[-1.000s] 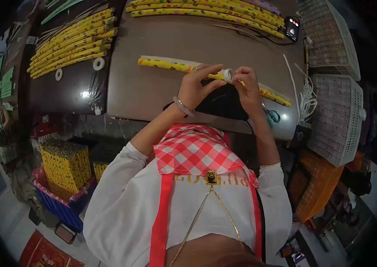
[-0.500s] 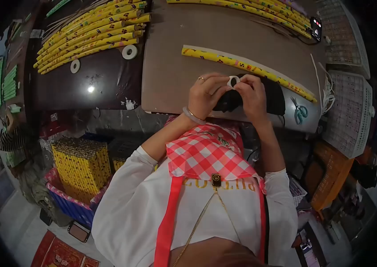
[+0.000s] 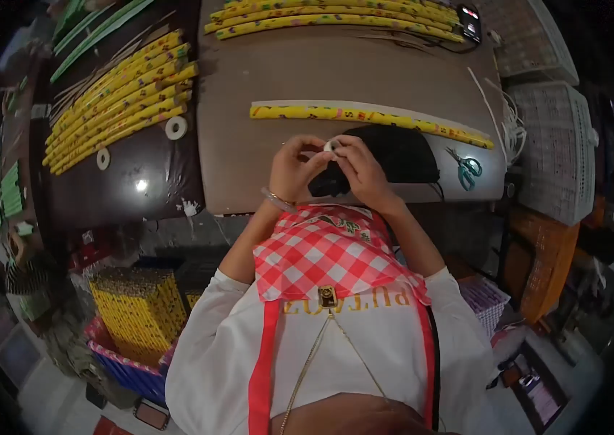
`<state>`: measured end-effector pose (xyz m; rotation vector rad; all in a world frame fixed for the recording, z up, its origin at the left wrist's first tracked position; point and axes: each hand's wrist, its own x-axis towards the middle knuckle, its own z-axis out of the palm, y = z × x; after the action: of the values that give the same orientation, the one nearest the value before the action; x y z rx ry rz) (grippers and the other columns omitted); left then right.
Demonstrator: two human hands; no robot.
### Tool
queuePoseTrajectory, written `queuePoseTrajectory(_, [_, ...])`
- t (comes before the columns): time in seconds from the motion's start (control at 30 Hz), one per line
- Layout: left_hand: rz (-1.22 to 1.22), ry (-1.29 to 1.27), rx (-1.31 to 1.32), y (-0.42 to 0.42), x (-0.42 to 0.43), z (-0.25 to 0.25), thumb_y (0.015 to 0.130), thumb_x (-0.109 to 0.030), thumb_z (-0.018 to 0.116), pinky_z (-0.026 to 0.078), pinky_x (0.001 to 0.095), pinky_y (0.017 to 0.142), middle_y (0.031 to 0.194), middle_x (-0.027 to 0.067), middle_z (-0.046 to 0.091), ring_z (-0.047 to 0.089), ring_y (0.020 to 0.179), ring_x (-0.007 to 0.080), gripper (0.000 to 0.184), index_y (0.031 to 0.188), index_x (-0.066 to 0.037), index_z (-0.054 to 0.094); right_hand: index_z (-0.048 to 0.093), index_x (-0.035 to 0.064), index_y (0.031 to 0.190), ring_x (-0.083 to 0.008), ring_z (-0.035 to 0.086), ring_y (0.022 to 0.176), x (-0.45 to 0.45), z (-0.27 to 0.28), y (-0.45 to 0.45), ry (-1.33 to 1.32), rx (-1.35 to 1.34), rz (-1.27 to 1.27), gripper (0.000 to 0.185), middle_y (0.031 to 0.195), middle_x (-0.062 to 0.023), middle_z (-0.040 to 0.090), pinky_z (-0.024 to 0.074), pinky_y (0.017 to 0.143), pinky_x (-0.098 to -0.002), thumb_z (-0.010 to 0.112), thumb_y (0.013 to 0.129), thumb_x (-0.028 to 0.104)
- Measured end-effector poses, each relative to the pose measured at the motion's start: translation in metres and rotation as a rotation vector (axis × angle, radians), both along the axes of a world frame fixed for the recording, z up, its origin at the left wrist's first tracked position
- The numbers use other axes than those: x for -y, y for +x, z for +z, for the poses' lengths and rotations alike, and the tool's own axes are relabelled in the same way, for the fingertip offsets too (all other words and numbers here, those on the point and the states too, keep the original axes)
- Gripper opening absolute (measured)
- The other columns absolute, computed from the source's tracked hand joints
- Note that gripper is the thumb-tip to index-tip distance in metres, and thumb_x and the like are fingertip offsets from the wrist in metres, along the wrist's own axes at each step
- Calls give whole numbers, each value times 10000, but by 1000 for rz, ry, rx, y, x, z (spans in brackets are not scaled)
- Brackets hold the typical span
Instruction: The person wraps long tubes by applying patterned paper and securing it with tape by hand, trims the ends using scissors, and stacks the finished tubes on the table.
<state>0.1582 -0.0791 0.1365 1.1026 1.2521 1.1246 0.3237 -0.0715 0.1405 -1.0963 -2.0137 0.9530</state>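
My left hand [image 3: 295,170] and my right hand [image 3: 366,175] meet above the near edge of the brown table. Between their fingertips is a small white ring [image 3: 328,146], like a small tape roll, partly covered by fingers. Fingers of both hands are pinched on it. Under and beside my right hand lies a black cloth [image 3: 401,158]. Just beyond the hands rests a long yellow patterned paper tube [image 3: 372,117] with a pale strip along its far edge. Scissors with teal handles [image 3: 469,174] lie to the right of the cloth.
Several yellow tubes [image 3: 122,101] lie at the left, near two white tape rolls [image 3: 176,128]. More tubes [image 3: 336,20] and a phone [image 3: 470,23] are at the back. White baskets [image 3: 553,148] stand at the right. A blue basket [image 3: 133,377] holds yellow rods. Another person [image 3: 24,279] is at far left.
The view has shifted, so the table's contents sit further left in the frame. Both hands stay together on the white ring, which now shows less between the fingers.
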Motion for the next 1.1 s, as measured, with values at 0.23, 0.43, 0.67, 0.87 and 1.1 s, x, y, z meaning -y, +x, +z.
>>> queuePoseTrajectory(0.23, [-158,105,-542,-19,-41,-44,729,-114,662,476,279,678,900,83,601,582,804,192,213,905,-31,576,502,11,957,-274,555,831,-21,-28,49,-46,-6,-198,161,907,-121,562,435,715,-344,456,867,136])
queuePoseTrajectory(0.43, [-341,346,-1210,-55,-91,-79,694,-95,636,436,384,791,1067,104,544,530,941,292,360,1041,-91,539,448,6,1028,-191,575,782,-58,-93,162,-310,-233,-532,208,831,-97,581,451,697,-305,438,863,133])
queuePoseTrajectory(0.67, [-603,335,-1357,-67,-118,-95,639,-116,685,443,367,786,1067,70,527,510,973,260,452,1065,-129,533,460,77,1073,-315,537,909,-80,-93,222,-80,514,-363,388,958,-132,578,424,754,-412,618,721,126])
queuePoseTrajectory(0.87, [-636,248,-1402,-59,-114,-85,657,-134,683,447,373,773,1023,83,533,524,949,268,402,1023,-106,521,454,101,1036,-312,530,923,-84,-91,220,-58,629,-280,386,979,-108,573,418,754,-414,640,699,119])
queuePoseTrajectory(1.1, [-509,235,-1605,-43,-96,-99,763,-95,548,456,368,767,970,118,553,568,889,270,223,959,-42,454,476,140,1029,-319,543,890,-92,-94,217,-51,688,-363,382,920,-100,592,424,744,-407,642,685,124])
